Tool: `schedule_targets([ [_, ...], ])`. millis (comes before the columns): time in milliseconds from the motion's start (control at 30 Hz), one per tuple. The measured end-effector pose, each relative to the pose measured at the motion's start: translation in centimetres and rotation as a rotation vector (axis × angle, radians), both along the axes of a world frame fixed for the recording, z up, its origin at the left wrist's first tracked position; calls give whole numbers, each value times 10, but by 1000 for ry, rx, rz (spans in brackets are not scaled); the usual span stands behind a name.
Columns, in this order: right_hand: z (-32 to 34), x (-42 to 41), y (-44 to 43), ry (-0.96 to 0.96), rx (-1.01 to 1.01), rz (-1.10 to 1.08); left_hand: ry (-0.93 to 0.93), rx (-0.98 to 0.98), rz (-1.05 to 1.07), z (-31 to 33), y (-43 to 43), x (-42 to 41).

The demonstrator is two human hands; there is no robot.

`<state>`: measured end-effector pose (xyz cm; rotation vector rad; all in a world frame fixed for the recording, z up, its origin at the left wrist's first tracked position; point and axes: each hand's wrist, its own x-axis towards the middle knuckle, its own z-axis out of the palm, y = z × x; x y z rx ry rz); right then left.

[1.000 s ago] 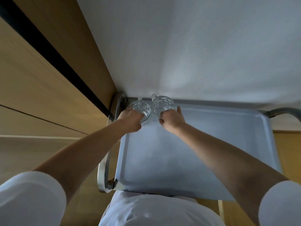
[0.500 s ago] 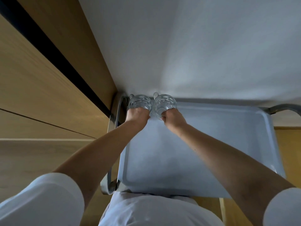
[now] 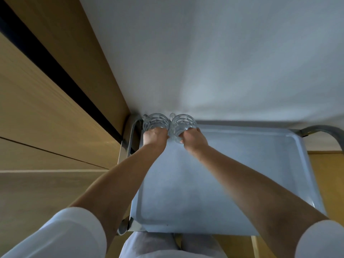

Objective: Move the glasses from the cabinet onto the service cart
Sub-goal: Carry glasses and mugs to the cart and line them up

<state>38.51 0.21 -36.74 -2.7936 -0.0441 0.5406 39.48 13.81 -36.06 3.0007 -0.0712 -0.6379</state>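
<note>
Two glasses [image 3: 156, 121] [image 3: 182, 122] sit side by side at the cart tray's [image 3: 242, 164] far-left corner.

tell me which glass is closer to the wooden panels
The glass in the left hand, at the tray's far left corner; the other glass sits right of it.

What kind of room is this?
Probably a restaurant or hotel service area: a grey metal service cart, pale wooden cabinet panels beside it, and two clear patterned glass mugs.
</note>
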Motion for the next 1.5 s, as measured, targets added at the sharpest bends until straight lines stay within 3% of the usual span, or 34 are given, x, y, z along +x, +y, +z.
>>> schedule_targets([
  [400, -7, -11, -9, -34, -55, 160, 38, -149, 43, -7, 2, 0],
  [600, 5, -29, -27, -128, -69, 85, -176, -74, -54, 4, 21, -14],
  [833, 23, -55, -59, -31, -69, -65, -470, -55, -214, 23, 14, -35],
  [967, 32, -80, -94, -17, -85, -90, -523, -172, -351, 43, -39, -40],
  [1033, 41, -106, -127, -37, -82, -169, -443, -205, -476, 53, -88, -53],
  [1200, 55, -153, -194, -81, -125, -326, -243, -82, -612, 47, -162, -81],
  [1500, 55, -306, -346, -139, -215, -601, -252, -205, -842, 48, -320, -180],
])
